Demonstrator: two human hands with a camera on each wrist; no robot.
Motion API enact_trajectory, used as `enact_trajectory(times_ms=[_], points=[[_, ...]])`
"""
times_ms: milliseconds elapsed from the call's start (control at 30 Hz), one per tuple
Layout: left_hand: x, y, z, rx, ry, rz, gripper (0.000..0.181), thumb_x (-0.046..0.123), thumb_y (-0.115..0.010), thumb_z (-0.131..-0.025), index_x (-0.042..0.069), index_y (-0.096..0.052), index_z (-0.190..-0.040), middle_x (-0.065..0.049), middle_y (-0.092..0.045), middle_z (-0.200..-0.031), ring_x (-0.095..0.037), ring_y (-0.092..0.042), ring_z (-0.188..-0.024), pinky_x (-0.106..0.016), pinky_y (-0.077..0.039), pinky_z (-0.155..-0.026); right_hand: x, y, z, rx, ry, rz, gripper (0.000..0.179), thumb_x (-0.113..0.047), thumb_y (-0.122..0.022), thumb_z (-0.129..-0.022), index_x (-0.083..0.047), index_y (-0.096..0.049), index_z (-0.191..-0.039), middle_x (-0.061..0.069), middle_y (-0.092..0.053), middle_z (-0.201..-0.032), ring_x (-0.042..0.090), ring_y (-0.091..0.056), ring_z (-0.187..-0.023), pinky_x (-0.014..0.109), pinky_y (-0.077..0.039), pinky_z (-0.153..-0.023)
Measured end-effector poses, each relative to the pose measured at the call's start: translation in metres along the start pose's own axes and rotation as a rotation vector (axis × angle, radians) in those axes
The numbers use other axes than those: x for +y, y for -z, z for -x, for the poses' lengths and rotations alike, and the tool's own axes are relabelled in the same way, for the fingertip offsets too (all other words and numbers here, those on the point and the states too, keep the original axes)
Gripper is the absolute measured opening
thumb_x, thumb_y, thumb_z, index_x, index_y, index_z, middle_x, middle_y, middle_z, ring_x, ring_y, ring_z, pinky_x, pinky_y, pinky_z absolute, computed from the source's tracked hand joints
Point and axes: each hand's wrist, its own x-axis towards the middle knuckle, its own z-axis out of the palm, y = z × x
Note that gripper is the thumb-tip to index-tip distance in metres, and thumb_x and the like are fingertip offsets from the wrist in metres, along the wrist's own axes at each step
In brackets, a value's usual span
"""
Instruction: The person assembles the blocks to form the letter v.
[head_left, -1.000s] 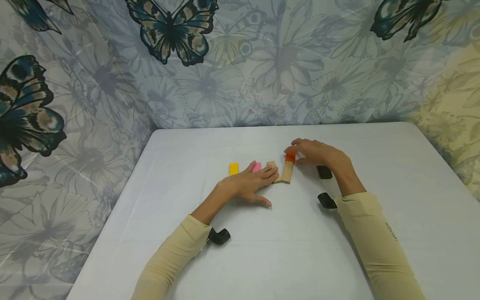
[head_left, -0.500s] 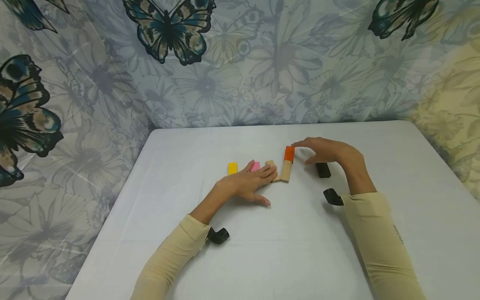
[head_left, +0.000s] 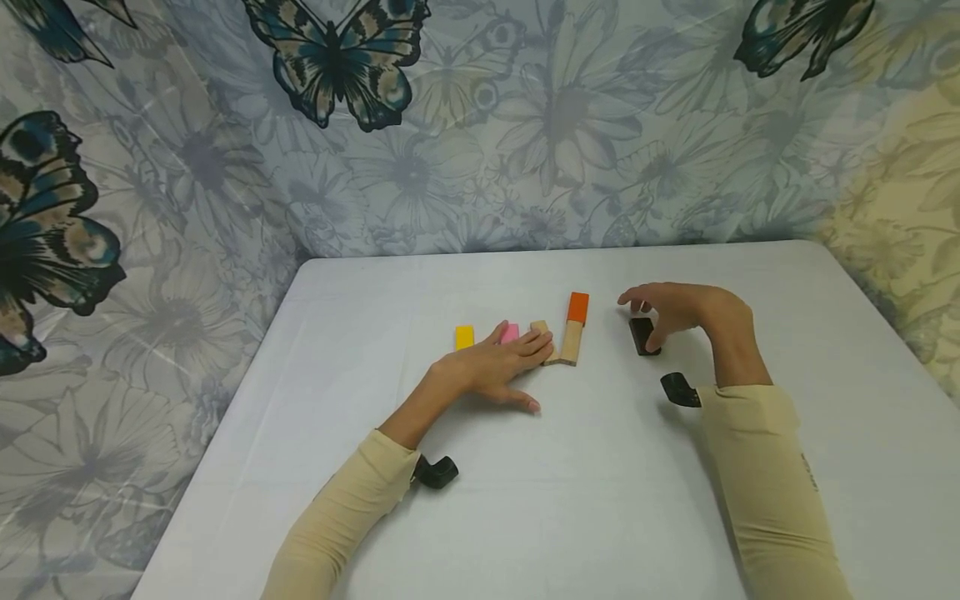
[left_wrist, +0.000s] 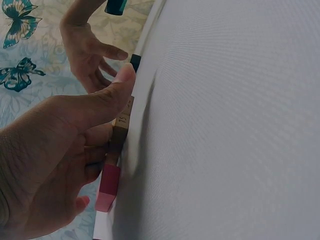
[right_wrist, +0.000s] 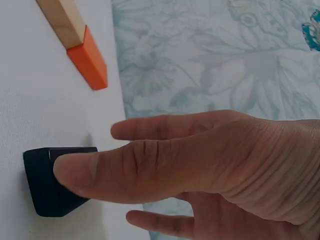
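My left hand (head_left: 498, 371) lies with fingers extended over a V of plain wooden blocks (head_left: 572, 343), its fingertips on the left one. Printed characters show on a wooden block (left_wrist: 122, 120) in the left wrist view. An orange block (head_left: 577, 307) stands end to end with the right arm of that V. Beside the left hand's fingers is a pink block (head_left: 511, 332), partly covered. Farther right, my right hand (head_left: 682, 308) hovers around a small black box-shaped object (right_wrist: 37, 185); its thumb overlaps the object's near side, with the other fingers loosely bent beyond it.
A yellow block (head_left: 465, 336) lies left of the pink one, partly behind the left hand. The white table (head_left: 585, 483) meets a butterfly-patterned cloth backdrop (head_left: 480, 167) at its far edge. Black wrist cameras (head_left: 437, 472) stick out below both sleeves.
My right hand has let go of the orange block and moved right to the black object. The orange block stays in line with the wooden one. The left hand has kept its place.
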Motion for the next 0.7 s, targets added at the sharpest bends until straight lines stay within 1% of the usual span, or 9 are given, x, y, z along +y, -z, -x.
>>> enact_trajectory(times_ms=[67,167,267,333,500,600,700], points=[[0.0001,0.0004,0.0001,-0.001,-0.001,0.002,0.103,0.073,-0.055,-0.096,0.017,-0.009,-0.169,0.000,0.001,-0.179,-0.016,0.001,-0.167,-0.060,0.001,-0.134,0.0011,-0.0007,0.0010,-0.010,-0.015,-0.021,0.083,-0.010,-0.090,-0.079,-0.001,-0.047,-0.149,0.026,-0.058,-0.140,0.041,-0.057,-0.128,0.062,-0.048,-0.106],[0.0004,0.0007,0.0002,-0.004,0.003,0.007,0.103,0.072,-0.055,-0.096,0.017,-0.008,-0.169,0.001,0.002,-0.179,-0.016,0.002,-0.167,-0.059,0.001,-0.134,0.0010,-0.0014,0.0022,-0.017,-0.048,-0.034,0.079,-0.011,-0.092,-0.075,-0.005,-0.051,-0.143,0.025,-0.058,-0.138,0.040,-0.057,-0.124,0.061,-0.050,-0.102],[0.0003,0.0005,0.0005,-0.007,0.008,0.010,0.103,0.072,-0.055,-0.096,0.018,-0.008,-0.169,0.002,0.003,-0.179,-0.016,0.002,-0.167,-0.058,0.002,-0.134,-0.0006,-0.0020,0.0023,-0.016,-0.092,-0.034,0.076,-0.013,-0.094,-0.073,-0.008,-0.053,-0.137,0.025,-0.057,-0.136,0.039,-0.056,-0.121,0.060,-0.051,-0.098],[0.0001,0.0003,0.0007,-0.005,0.008,0.015,0.103,0.072,-0.055,-0.096,0.017,-0.008,-0.169,0.001,0.003,-0.179,-0.016,0.002,-0.167,-0.058,0.003,-0.134,-0.0023,-0.0027,0.0017,-0.012,-0.107,-0.028,0.074,-0.014,-0.094,-0.073,-0.008,-0.054,-0.134,0.025,-0.056,-0.135,0.039,-0.056,-0.120,0.060,-0.051,-0.096],[-0.0007,-0.0004,0.0012,-0.003,0.000,0.021,0.103,0.071,-0.056,-0.097,0.017,-0.008,-0.169,0.000,0.002,-0.179,-0.017,0.002,-0.167,-0.059,0.003,-0.134,-0.0048,-0.0057,-0.0016,-0.001,-0.097,-0.007,0.073,-0.012,-0.096,-0.070,-0.006,-0.053,-0.128,0.022,-0.058,-0.129,0.035,-0.056,-0.114,0.056,-0.051,-0.095],[-0.0006,-0.0005,0.0015,0.001,-0.002,0.008,0.102,0.072,-0.055,-0.097,0.017,-0.008,-0.169,0.000,0.002,-0.179,-0.017,0.001,-0.167,-0.059,0.001,-0.134,-0.0043,-0.0075,-0.0030,0.006,-0.098,0.009,0.073,-0.010,-0.096,-0.068,-0.010,-0.054,-0.127,0.018,-0.059,-0.129,0.031,-0.057,-0.110,0.053,-0.052,-0.091],[-0.0004,-0.0004,0.0011,0.002,-0.001,-0.005,0.102,0.072,-0.055,-0.097,0.017,-0.009,-0.169,0.001,0.002,-0.179,-0.016,0.000,-0.167,-0.059,0.001,-0.134,-0.0046,-0.0082,-0.0038,0.002,-0.105,0.017,0.073,-0.008,-0.096,-0.068,-0.013,-0.054,-0.127,0.015,-0.059,-0.129,0.029,-0.057,-0.110,0.050,-0.052,-0.088]])
